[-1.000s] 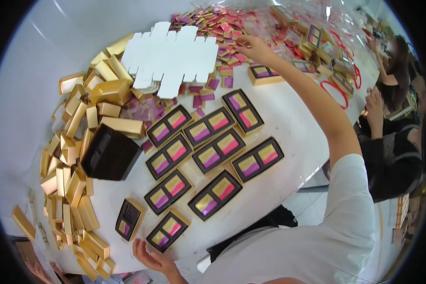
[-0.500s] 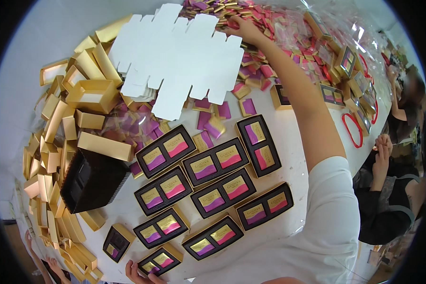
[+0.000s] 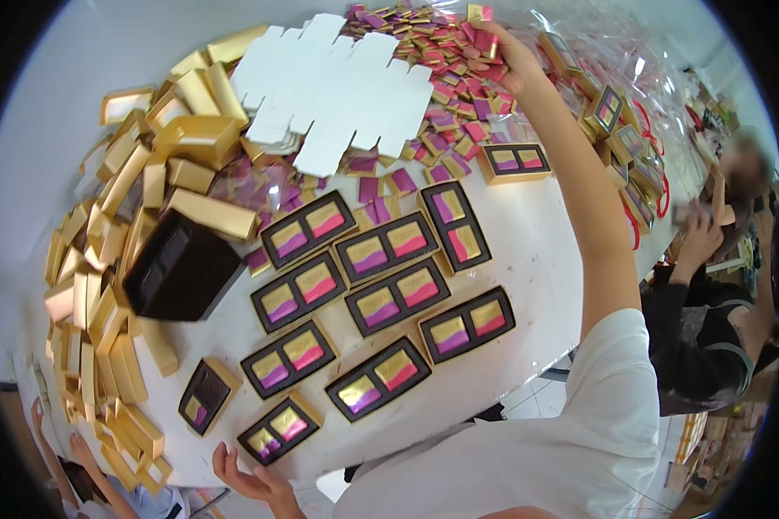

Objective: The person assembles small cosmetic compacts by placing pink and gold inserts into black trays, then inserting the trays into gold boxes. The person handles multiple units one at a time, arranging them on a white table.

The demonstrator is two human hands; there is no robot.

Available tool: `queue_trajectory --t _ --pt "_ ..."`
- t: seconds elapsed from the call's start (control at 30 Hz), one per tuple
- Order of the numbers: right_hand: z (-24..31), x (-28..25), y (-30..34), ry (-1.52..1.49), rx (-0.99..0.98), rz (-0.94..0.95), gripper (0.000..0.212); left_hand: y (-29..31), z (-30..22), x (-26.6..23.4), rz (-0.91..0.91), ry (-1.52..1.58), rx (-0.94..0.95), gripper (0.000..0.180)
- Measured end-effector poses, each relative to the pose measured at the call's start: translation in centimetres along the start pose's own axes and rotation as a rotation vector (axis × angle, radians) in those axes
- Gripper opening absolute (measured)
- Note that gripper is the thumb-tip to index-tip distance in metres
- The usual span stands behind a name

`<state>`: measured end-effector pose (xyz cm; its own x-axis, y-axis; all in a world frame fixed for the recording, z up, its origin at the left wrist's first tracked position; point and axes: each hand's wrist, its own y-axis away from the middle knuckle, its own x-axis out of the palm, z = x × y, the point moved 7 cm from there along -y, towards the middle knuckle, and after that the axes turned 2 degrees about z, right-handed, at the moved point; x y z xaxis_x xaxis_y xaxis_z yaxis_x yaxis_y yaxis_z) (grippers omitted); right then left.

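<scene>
At the far end of the table my right hand is closed on a pink-and-gold wrapped chocolate, over a heap of similar chocolates. Near the front edge my left hand is open with fingers apart, just below a small gold box with two chocolates in its black insert. Several such boxes fill the middle, most showing one purple and one pink piece. A box at the lower left shows one purple piece and a bare dark compartment.
Empty gold boxes pile up along the left, beside a stack of dark inserts. White flat cartons lie at the back. Boxes with red ribbons and clear wrap are at right, near another person.
My right hand has moved right across the chocolate heap and now grips a piece. My left hand has come away from the nearest box. The whole view has shifted.
</scene>
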<state>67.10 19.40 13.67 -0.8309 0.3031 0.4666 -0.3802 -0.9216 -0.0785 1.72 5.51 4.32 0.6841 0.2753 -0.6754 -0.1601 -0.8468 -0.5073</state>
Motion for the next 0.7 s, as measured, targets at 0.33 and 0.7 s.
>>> queue_trajectory --t 0.33,0.7 --pt "-12.1 29.0 24.8 0.424 -0.228 0.475 0.014 -3.6 -11.6 5.7 0.408 2.019 -0.704 0.067" --pt "-18.1 39.1 30.6 0.761 -0.787 0.759 0.027 -4.3 -4.7 3.1 0.244 2.256 -0.917 0.040"
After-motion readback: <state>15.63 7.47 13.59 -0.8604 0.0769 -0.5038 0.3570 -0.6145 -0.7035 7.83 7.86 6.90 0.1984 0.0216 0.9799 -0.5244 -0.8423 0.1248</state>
